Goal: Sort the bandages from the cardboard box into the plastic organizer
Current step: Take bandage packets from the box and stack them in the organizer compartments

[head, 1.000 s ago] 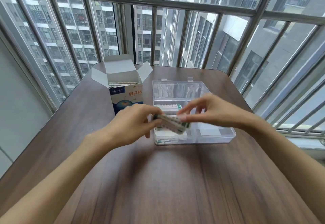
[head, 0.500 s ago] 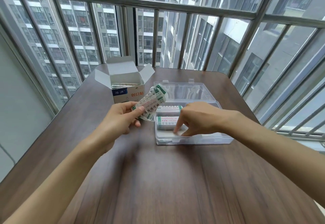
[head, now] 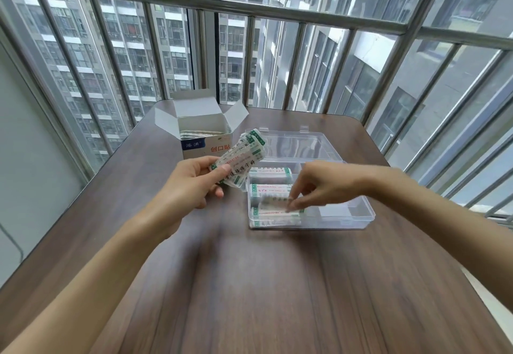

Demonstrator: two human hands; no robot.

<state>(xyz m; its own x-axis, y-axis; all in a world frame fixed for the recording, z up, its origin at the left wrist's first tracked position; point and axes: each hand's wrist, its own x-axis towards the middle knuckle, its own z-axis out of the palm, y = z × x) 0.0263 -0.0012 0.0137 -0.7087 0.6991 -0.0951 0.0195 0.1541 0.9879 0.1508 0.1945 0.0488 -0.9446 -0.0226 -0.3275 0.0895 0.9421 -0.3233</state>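
Note:
My left hand (head: 188, 184) grips a fanned stack of white-and-green bandages (head: 241, 156), held tilted above the table just left of the clear plastic organizer (head: 361, 215). Over the organizer's near-left compartment, my right hand (head: 324, 184) reaches down and pinches a single blurred bandage (head: 273, 202) at its fingertips. Other bandages lie in the left compartments at the far (head: 270, 171), middle (head: 266, 188) and near (head: 274, 217) positions. The open cardboard box (head: 206, 149) stands at the back left with more bandages inside.
The organizer's clear lid (head: 294, 145) lies open flat behind it. Everything stands on a dark wooden table (head: 249, 284). Its right compartments look bare. A metal window railing (head: 277, 9) runs close behind and to the right of the table.
My left hand took the stack up and to the left, away from the organizer. The right hand went down into the near-left compartment with one bandage and stays there.

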